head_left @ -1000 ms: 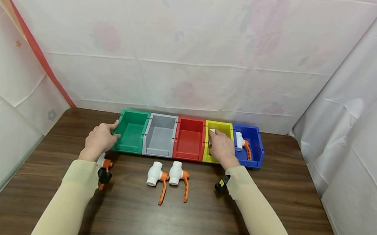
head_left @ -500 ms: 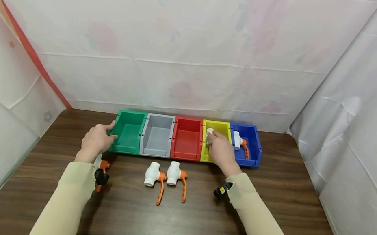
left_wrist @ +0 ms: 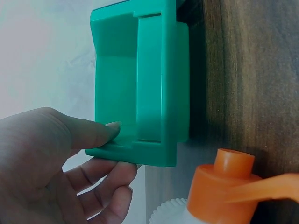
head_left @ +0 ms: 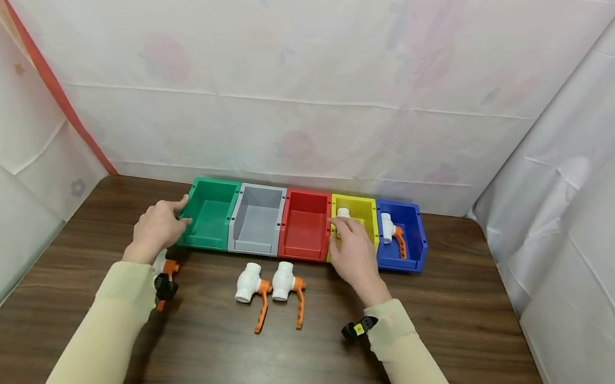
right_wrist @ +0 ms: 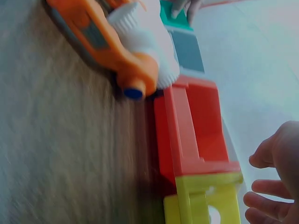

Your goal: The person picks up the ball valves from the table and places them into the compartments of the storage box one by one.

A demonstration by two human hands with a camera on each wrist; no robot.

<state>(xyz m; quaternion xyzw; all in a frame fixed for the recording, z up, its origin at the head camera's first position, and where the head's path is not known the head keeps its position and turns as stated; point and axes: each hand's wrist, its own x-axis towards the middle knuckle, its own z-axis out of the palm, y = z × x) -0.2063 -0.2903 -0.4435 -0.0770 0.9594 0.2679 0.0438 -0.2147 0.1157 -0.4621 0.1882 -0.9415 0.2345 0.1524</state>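
In the head view my left hand (head_left: 155, 228) is at the left wall of the green bin (head_left: 211, 220). The left wrist view shows its thumb inside and fingers outside, pinching that wall. My right hand (head_left: 356, 258) hovers over the front of the yellow bin (head_left: 367, 211), fingers apart and holding nothing. Behind its fingers shows the white end of a ball valve (head_left: 343, 212) lying in that bin; the rest is hidden. Two white ball valves with orange handles, one (head_left: 249, 283) left of the other (head_left: 282, 282), lie before the bins.
Between the green and yellow bins stand a grey bin (head_left: 259, 221) and a red bin (head_left: 306, 227). A blue bin (head_left: 418, 256) at the right end holds a valve (head_left: 388, 229). Another valve (head_left: 171, 267) lies partly hidden beside my left wrist. White cloth (head_left: 312, 85) hangs behind the table.
My right hand has let go of the valve in the yellow bin, its fingers spreading as it draws slightly back. My left hand has stayed on the green bin.
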